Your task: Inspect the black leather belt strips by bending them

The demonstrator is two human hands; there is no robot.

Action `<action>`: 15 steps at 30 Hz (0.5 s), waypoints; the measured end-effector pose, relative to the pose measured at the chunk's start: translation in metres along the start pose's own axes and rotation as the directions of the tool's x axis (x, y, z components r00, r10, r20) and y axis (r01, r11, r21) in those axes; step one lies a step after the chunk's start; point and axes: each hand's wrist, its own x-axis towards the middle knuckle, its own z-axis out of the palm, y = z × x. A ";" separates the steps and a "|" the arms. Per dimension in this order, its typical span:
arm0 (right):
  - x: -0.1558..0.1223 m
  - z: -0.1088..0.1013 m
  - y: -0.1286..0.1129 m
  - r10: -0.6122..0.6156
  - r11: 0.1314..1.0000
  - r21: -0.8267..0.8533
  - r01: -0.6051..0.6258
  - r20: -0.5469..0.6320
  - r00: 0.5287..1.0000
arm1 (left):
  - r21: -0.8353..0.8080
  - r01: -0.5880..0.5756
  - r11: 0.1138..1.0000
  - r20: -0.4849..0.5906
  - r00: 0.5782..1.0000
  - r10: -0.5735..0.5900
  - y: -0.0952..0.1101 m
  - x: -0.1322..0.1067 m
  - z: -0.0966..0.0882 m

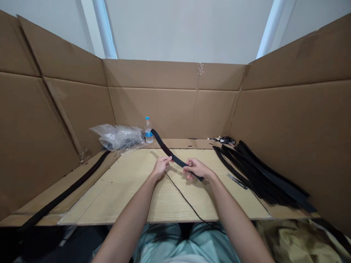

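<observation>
A flat black strap [175, 160] runs across the middle of the pale board, its far end reaching toward the water bottle. My left hand [161, 167] pinches it between fingers and thumb. My right hand [196, 168] grips the same strap closer to its near end, which sticks out past that hand. Below my left hand, a thin black cord [187, 201] trails over the board [131, 197] and off its front edge, passing between my forearms.
Several black straps [263, 179] lie piled at right, beside a slim metal tool [237, 181]. A long black strap [65, 193] lies at left. At the back are a crumpled plastic bag [117, 137], a water bottle [148, 130] and small dark cables [226, 140]. Cardboard walls [150, 109] surround the board.
</observation>
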 end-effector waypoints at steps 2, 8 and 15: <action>0.001 0.002 -0.001 -0.008 0.997 -0.080 0.004 -0.048 0.999 | 0.084 -0.010 0.996 -0.044 0.999 0.014 -0.002 0.001 0.000; 0.007 0.004 -0.002 -0.071 0.981 -0.187 0.050 -0.109 0.992 | 0.099 -0.083 0.992 -0.057 0.994 0.089 0.000 0.001 0.000; 0.008 0.008 0.002 -0.133 0.943 -0.319 0.098 -0.088 0.987 | 0.027 -0.071 0.997 -0.033 0.997 0.072 0.000 0.002 0.003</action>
